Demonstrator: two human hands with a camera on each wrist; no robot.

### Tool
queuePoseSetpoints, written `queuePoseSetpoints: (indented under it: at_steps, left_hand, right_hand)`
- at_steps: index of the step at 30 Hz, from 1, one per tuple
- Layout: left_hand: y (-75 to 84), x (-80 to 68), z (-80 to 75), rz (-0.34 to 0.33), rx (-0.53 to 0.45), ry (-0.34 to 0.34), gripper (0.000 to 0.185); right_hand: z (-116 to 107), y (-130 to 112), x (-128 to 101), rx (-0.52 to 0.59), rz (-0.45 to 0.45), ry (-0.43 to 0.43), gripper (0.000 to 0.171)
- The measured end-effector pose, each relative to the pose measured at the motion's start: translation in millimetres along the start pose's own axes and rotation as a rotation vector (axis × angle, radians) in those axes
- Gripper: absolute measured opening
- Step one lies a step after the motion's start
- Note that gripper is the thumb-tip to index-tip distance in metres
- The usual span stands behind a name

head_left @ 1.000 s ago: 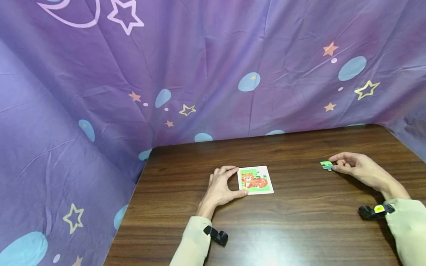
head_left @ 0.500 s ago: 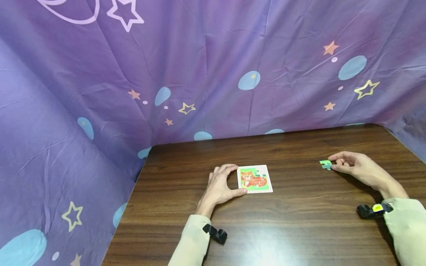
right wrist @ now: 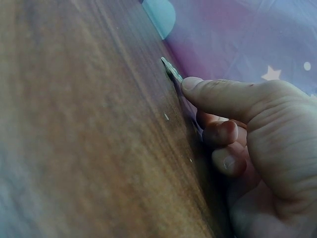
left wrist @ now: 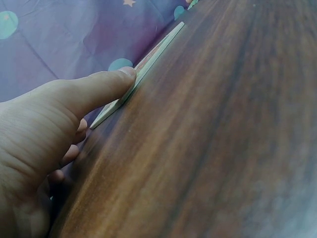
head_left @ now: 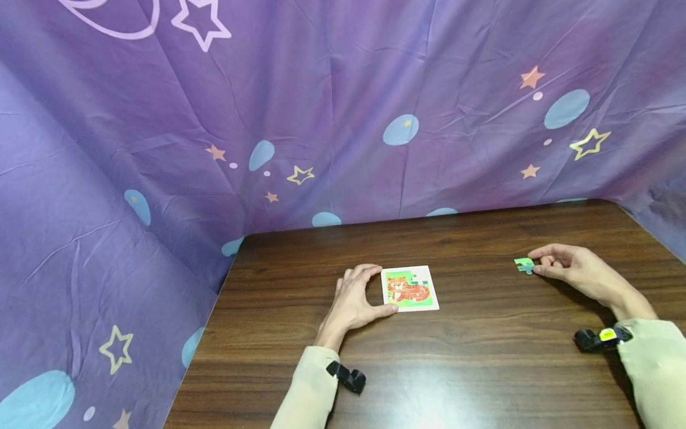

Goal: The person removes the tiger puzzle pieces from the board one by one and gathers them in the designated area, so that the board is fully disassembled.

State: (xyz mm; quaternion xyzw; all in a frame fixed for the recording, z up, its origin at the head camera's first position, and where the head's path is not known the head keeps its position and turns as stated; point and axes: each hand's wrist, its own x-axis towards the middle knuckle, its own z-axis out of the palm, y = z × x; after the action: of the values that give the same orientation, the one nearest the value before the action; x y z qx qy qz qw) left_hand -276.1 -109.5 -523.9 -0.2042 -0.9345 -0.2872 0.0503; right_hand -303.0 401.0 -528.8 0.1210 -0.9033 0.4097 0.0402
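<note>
A square jigsaw puzzle (head_left: 409, 290) with a white border and an orange tiger on green lies flat on the table. Its upper right part shows a bare white gap. My left hand (head_left: 354, 300) holds the puzzle by its left side, thumb on the near corner and fingers at the far one. In the left wrist view, the thumb (left wrist: 106, 89) presses on the puzzle's edge (left wrist: 156, 54). Off to the right, my right hand (head_left: 584, 274) pinches a green and teal puzzle piece (head_left: 524, 266) between thumb and index finger. Seen edge-on in the right wrist view, the piece (right wrist: 171, 69) is close to the tabletop.
The brown wood-grain table (head_left: 471, 363) reaches back to a purple curtain (head_left: 364, 167) printed with stars and blue ovals. Bare tabletop lies between the puzzle and the right hand. Black straps (head_left: 347, 378) sit at both wrists.
</note>
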Motion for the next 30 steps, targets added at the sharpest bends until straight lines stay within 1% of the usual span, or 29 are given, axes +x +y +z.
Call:
queuePoseSetpoints:
  at_steps: [11, 17, 21, 26, 30]
  left_hand:
    - [2.0, 0.6, -1.8, -0.014, 0.011, -0.024, 0.096]
    - [2.2, 1.4, -1.7, 0.008, 0.016, -0.025, 0.092]
    - [2.0, 2.5, -1.9, 0.031, 0.014, -0.011, 0.088]
    - [1.6, 1.7, -2.6, 0.034, 0.002, -0.011, 0.084]
    - [2.5, -0.3, 0.3, 0.035, 0.016, -0.021, 0.083]
  right_hand:
    - [1.1, 0.8, -1.5, 0.038, 0.002, 0.004, 0.03]
    - [0.1, 2.1, -2.1, 0.052, 0.018, 0.012, 0.033]
    - [-2.4, 2.6, 0.5, 0.074, 0.035, 0.024, 0.035]
    - [-3.7, 1.4, 3.5, 0.084, 0.046, 0.041, 0.038]
    - [-2.4, 2.7, -1.2, 0.089, 0.046, 0.061, 0.038]
